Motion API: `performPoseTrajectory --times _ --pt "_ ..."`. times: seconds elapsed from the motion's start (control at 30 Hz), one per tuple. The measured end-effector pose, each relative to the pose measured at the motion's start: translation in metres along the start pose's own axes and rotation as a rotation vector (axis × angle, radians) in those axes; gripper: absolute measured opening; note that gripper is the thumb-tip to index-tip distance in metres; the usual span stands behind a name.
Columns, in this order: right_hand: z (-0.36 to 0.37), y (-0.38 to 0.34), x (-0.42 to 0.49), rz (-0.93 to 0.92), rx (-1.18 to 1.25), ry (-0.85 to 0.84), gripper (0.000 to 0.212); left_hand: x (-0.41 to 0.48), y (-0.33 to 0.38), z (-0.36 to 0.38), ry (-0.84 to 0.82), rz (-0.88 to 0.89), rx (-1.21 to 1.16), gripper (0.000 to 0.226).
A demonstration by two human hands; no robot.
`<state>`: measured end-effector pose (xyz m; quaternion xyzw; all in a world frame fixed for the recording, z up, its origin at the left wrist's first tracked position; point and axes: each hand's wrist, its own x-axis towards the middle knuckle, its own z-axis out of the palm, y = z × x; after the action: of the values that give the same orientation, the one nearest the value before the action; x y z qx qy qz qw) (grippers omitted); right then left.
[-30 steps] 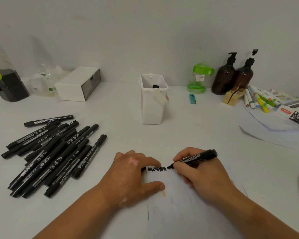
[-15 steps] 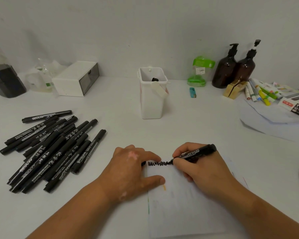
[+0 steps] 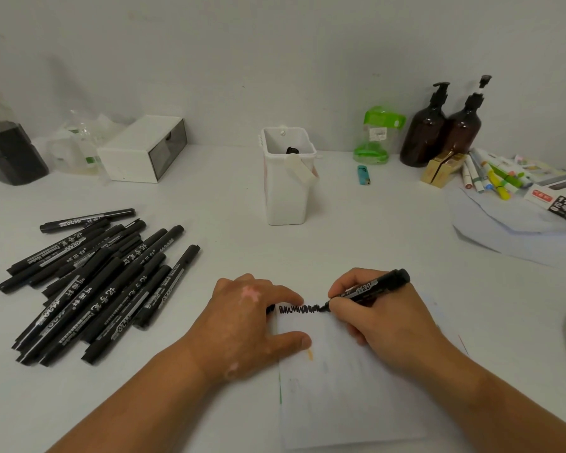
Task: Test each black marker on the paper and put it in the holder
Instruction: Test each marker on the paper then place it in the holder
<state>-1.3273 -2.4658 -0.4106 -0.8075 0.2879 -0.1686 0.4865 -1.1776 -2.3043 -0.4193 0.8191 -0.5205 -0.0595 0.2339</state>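
My right hand (image 3: 383, 318) grips an uncapped black marker (image 3: 370, 289) with its tip on the white paper (image 3: 347, 387), at the right end of a black scribble (image 3: 299, 309). My left hand (image 3: 252, 322) rests on the paper's left edge, index finger and thumb pressing down. A small black piece that looks like the marker's cap (image 3: 270, 309) shows under its curled fingers. The white holder (image 3: 286, 191) stands upright behind the paper, with one black marker end (image 3: 292, 150) visible inside. A pile of several capped black markers (image 3: 92, 282) lies to the left.
A white drawer box (image 3: 144, 148) and a black container (image 3: 12, 155) stand at the back left. Two brown pump bottles (image 3: 441, 132), a green container (image 3: 374, 138), a blue lighter (image 3: 363, 175), coloured markers (image 3: 490, 174) and a marker box (image 3: 562, 204) on loose sheets crowd the back right.
The scribble has grown to the right as my right hand moved the marker tip along the paper's top edge. My left hand has stayed in place.
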Motion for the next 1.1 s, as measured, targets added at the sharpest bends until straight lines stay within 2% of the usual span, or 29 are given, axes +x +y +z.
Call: performPoseTrajectory --times 0.53,0.63,0.8,0.9,1.0,1.1 --pt "-0.001 0.001 0.001 -0.046 -0.076 0.053 0.008 -0.001 0.001 -0.001 -0.012 -0.009 -0.020 0.055" --pt "-0.006 -0.002 -0.001 -0.060 0.090 0.078 0.001 0.000 0.000 -0.002 -0.025 -0.008 -0.017 0.054" --pt "-0.014 -0.009 0.000 -0.064 0.395 0.103 0.004 -0.001 0.001 -0.004 -0.041 -0.023 -0.046 0.059" --pt "-0.019 -0.009 0.001 -0.086 0.404 0.136 0.010 -0.001 0.003 -0.008 -0.014 -0.052 -0.154 0.051" --pt "-0.023 -0.006 0.003 -0.093 0.426 0.145 0.008 0.003 0.002 -0.013 0.042 -0.096 -0.416 0.036" --pt "-0.024 -0.005 0.004 -0.087 0.549 0.122 0.005 0.003 0.000 -0.015 0.072 -0.122 -0.566 0.040"
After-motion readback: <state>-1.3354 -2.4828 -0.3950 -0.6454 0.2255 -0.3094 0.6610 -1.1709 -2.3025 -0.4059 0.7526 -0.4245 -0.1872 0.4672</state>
